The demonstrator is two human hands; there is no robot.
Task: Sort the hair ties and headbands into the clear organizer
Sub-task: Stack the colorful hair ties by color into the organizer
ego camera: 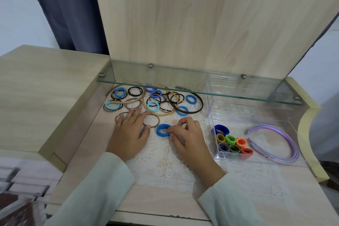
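A blue hair tie (162, 129) lies on the lace mat, and my right hand (185, 134) pinches its right edge with thumb and forefinger. My left hand (131, 130) lies flat with fingers spread over thin brown hair ties (151, 120). Behind both hands is a pile of blue, black and brown hair ties (156, 100) with thin headbands (194, 107) among them. On the right stands the clear organizer (256, 113); its front left compartment holds several coloured hair ties (232, 143), and pastel headbands (280, 145) lie in the wide compartment beside them.
A glass shelf (198, 88) runs across above the back of the pile and the organizer. A raised wooden panel (201, 24) stands behind it. A higher wooden surface (45, 88) borders the left side, and a dark curtain (69, 11) hangs at the back left.
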